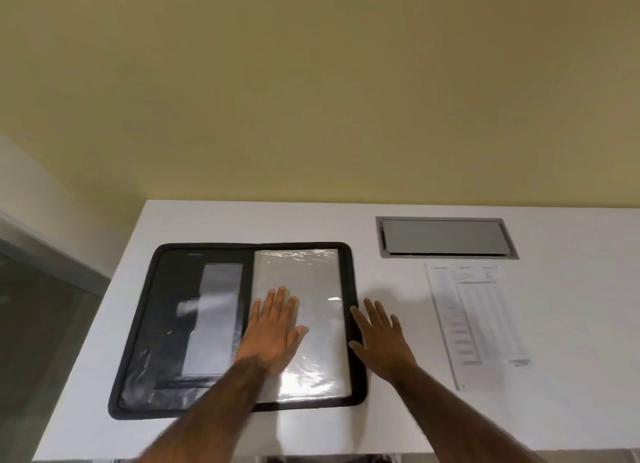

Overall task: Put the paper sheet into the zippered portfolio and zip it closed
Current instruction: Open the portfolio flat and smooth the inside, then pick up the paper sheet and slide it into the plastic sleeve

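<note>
A black zippered portfolio (162,324) lies open flat on the white table (242,220). Its right half holds shiny clear plastic sleeves (318,324); its left half has dark pockets. My left hand (273,327) rests flat, fingers spread, on the plastic sleeves. Over the portfolio's right edge is my right hand (381,338), open with fingers spread and holding nothing. The printed paper sheet (478,324) lies flat on the table to the right of the portfolio, apart from both hands.
A grey metal cable hatch (446,237) is set into the table behind the paper sheet. A beige wall rises behind the table. The table's left edge drops off toward a dark floor area at the left.
</note>
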Demonstrator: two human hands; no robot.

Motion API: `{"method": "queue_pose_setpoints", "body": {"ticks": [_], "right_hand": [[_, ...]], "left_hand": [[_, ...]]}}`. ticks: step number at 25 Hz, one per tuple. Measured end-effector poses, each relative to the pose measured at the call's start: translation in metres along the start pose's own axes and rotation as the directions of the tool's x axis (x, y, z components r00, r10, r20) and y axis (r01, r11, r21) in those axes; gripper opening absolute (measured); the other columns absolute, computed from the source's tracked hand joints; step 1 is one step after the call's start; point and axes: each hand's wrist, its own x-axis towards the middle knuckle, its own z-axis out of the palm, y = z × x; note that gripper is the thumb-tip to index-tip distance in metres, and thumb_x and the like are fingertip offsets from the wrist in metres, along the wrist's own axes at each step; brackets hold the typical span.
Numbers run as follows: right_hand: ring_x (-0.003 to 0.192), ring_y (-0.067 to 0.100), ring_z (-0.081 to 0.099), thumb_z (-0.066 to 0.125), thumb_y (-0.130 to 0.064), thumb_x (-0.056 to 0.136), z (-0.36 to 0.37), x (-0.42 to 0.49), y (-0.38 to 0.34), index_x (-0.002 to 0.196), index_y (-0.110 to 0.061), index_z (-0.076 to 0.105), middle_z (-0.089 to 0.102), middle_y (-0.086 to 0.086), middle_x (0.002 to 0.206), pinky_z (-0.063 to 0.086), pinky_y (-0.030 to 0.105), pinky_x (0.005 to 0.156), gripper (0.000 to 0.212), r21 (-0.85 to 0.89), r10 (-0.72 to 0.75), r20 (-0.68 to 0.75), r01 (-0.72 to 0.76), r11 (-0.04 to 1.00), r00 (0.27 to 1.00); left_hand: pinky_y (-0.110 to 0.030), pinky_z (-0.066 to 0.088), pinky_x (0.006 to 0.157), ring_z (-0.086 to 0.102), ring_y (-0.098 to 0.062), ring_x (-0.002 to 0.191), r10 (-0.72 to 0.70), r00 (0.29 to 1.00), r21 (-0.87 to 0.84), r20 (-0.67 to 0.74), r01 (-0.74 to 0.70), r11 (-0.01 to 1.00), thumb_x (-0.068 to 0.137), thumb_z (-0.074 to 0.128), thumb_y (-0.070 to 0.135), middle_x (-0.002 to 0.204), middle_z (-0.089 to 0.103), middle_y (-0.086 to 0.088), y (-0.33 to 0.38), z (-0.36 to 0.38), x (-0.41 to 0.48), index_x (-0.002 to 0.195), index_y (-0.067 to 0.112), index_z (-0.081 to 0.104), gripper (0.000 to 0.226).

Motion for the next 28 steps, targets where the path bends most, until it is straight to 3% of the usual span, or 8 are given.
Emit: {"method": "queue_pose_setpoints", "body": {"ticks": [3, 7, 10, 13, 18, 24, 28], "right_hand": [[0.152, 0.025, -0.008, 0.037, -0.051, 0.099, -0.016, -0.018, 0.063, 0.156, -0.029, 0.011, -0.005, 0.002, 0.166, 0.001, 0.047, 0.120, 0.066, 0.000, 0.013, -0.044, -0.013, 1.000, 0.999], [0.152, 0.026, 0.012, 0.046, -0.043, 0.098, -0.044, -0.037, 0.162, 0.151, -0.021, 0.030, 0.014, 0.007, 0.165, 0.022, 0.046, 0.119, 0.060, -0.010, 0.072, -0.070, -0.073, 0.997, 0.995], [0.150, 0.026, 0.017, 0.053, -0.040, 0.095, -0.066, -0.038, 0.231, 0.150, -0.019, 0.032, 0.018, 0.007, 0.164, 0.031, 0.045, 0.114, 0.062, 0.048, 0.161, -0.070, -0.158, 0.986, 0.985], [0.151, 0.021, 0.016, 0.054, -0.035, 0.096, -0.082, -0.029, 0.287, 0.152, -0.016, 0.030, 0.017, 0.004, 0.165, 0.030, 0.043, 0.116, 0.064, 0.100, 0.200, -0.025, -0.197, 0.975, 0.979], [0.151, 0.018, 0.017, 0.056, -0.033, 0.095, -0.101, 0.001, 0.335, 0.155, -0.014, 0.023, 0.016, 0.001, 0.165, 0.023, 0.036, 0.120, 0.071, 0.176, 0.213, 0.000, -0.210, 0.962, 0.977], [0.150, 0.029, 0.010, 0.069, -0.035, 0.085, -0.109, 0.036, 0.349, 0.154, -0.011, 0.011, -0.001, 0.006, 0.166, 0.028, 0.054, 0.116, 0.093, 0.110, 0.220, 0.147, -0.237, 0.965, 0.964], [0.140, 0.034, 0.026, 0.073, -0.030, 0.082, -0.113, 0.046, 0.353, 0.150, -0.010, 0.019, 0.017, 0.011, 0.160, 0.038, 0.054, 0.109, 0.089, 0.120, 0.225, 0.101, -0.236, 0.964, 0.969]], "left_hand": [[-0.043, -0.020, 0.119, -0.032, -0.022, 0.147, 0.024, 1.000, 0.035, -0.010, -0.023, 0.999, 0.093, -0.006, 0.069, 0.159, -0.036, 0.002, 0.072, 0.000, 0.023, 0.154, 0.028, -0.023, 0.075], [-0.042, -0.011, 0.123, -0.021, -0.022, 0.152, 0.095, 0.994, -0.009, 0.056, -0.095, 0.995, 0.089, -0.003, 0.071, 0.164, -0.024, 0.002, 0.169, 0.011, 0.053, 0.159, 0.028, -0.012, 0.082], [-0.041, -0.006, 0.123, -0.016, -0.022, 0.154, 0.166, 0.978, -0.064, 0.129, -0.159, 0.985, 0.095, 0.023, 0.072, 0.166, -0.020, 0.001, 0.231, 0.021, 0.074, 0.159, 0.028, -0.008, 0.084], [-0.041, -0.005, 0.124, -0.015, -0.022, 0.154, 0.190, 0.969, -0.090, 0.156, -0.178, 0.980, 0.094, 0.038, 0.069, 0.166, -0.020, 0.002, 0.279, 0.030, 0.093, 0.159, 0.028, -0.010, 0.090], [-0.043, -0.008, 0.124, -0.021, -0.024, 0.153, 0.199, 0.958, -0.044, 0.206, -0.194, 0.980, 0.092, 0.048, 0.066, 0.164, -0.026, 0.003, 0.311, 0.042, 0.112, 0.158, 0.028, -0.016, 0.099], [-0.046, -0.011, 0.123, -0.022, -0.028, 0.152, 0.129, 0.955, 0.076, 0.268, -0.154, 0.985, 0.096, 0.050, 0.056, 0.162, -0.031, 0.000, 0.324, 0.059, 0.118, 0.158, 0.024, -0.016, 0.096], [-0.049, -0.009, 0.122, -0.021, -0.030, 0.152, 0.093, 0.959, 0.112, 0.267, -0.127, 0.985, 0.097, 0.050, 0.057, 0.162, -0.031, -0.001, 0.329, 0.063, 0.118, 0.158, 0.023, -0.017, 0.096]]}}
